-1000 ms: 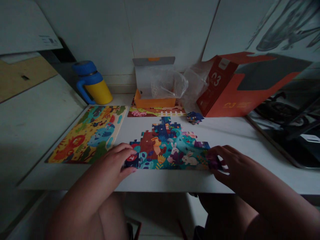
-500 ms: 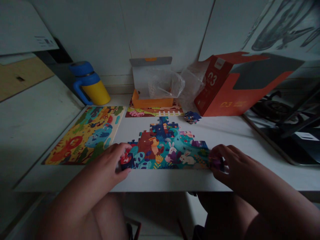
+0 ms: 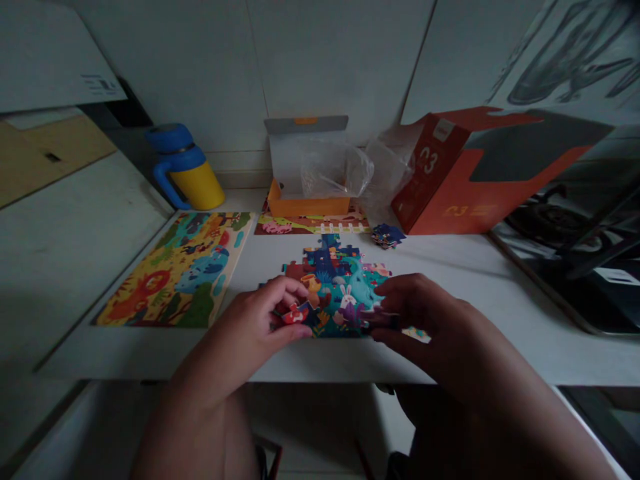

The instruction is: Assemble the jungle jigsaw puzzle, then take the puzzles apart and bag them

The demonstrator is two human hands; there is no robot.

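Left hand (image 3: 265, 313): thumb and fingers drawn close together, gripping a red-and-dark-blue cardboard jigsaw piece (image 3: 297, 313) with a pale figure printed on it; piece tilted, held over the left part of the puzzle.

Right hand (image 3: 433, 317): fingers curled, thumb beneath, narrow gap, gripping a dark purple cardboard jigsaw piece (image 3: 379, 319); whether it touches the puzzle below cannot be told.

Multicoloured, partly assembled cardboard jigsaw puzzle (image 3: 333, 280): flat, between and beneath both sets of fingers, stepped outer edge rising to a narrow top beyond them; white rabbit and teal ground visible between the hands, left and right ends partly covered by them.

White flat tabletop (image 3: 465, 267): under all of the puzzle, extending right of the right fingers.

Small stack of dark blue cardboard jigsaw pieces (image 3: 388, 235): beyond the right fingers, apart from the puzzle.

Yellow rectangular animal-picture sheet (image 3: 183, 270): left of the left fingers, flat.

Blue-and-yellow handled jug (image 3: 193, 170): farther off, beyond that sheet, upright.

Open orange cardboard box (image 3: 310, 205), lid raised: beyond both hands, standing on a red-and-green printed picture sheet (image 3: 275, 227).

Crumpled clear plastic bag (image 3: 337, 170): in and beside that box.

Large red-orange cardboard carton (image 3: 445, 187), marked "03": beyond and right of the right fingers.
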